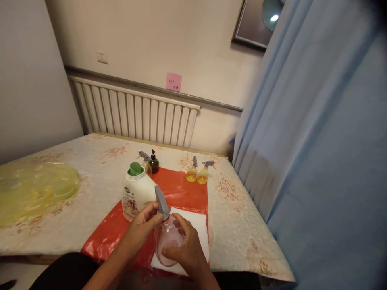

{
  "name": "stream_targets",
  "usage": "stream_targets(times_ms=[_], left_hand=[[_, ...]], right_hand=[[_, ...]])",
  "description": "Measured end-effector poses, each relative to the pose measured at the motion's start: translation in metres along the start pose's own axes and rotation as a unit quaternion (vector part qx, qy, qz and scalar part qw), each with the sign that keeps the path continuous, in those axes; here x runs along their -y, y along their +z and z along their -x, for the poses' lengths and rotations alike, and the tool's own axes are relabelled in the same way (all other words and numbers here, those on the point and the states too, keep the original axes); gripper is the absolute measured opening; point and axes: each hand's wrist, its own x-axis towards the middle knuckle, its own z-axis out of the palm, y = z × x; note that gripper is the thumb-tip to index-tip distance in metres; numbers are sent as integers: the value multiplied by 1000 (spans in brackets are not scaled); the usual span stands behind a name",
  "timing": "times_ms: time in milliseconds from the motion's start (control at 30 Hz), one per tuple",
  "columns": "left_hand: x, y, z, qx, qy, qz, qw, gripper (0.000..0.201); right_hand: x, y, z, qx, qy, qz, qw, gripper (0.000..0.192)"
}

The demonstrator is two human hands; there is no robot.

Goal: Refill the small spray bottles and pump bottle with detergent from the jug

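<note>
My right hand (186,250) wraps around the body of a clear spray bottle (168,241), held tilted over a white cloth (198,225). My left hand (144,224) pinches the bottle's neck just under its grey trigger head (161,200). Behind the hands stands a white jug with a green cap (136,192) on a red plastic sheet (181,189).
Two small spray bottles with yellow liquid (197,172) stand at the back right of the sheet. A dark pump bottle (154,162) and another sprayer (145,160) stand behind the jug. A yellow plastic bag (33,189) lies at the left. A blue curtain (317,153) hangs on the right.
</note>
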Motion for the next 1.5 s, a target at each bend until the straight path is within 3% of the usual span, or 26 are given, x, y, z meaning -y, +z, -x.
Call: stream_targets(times_ms=[367, 667, 1100, 1500], left_hand=[[18, -15, -4, 57, 11, -41, 997, 33], [18, -18, -6, 125, 1, -39, 991, 40], [23, -12, -9, 32, 3, 9, 999, 46], [25, -15, -9, 38, 6, -3, 999, 49]], right_hand=[[9, -3, 1, 7, 45, -23, 999, 82], [16, -10, 0, 35, 86, -48, 995, 89], [20, -10, 0, 42, 90, -34, 995, 87], [15, -10, 0, 43, 110, -61, 991, 88]])
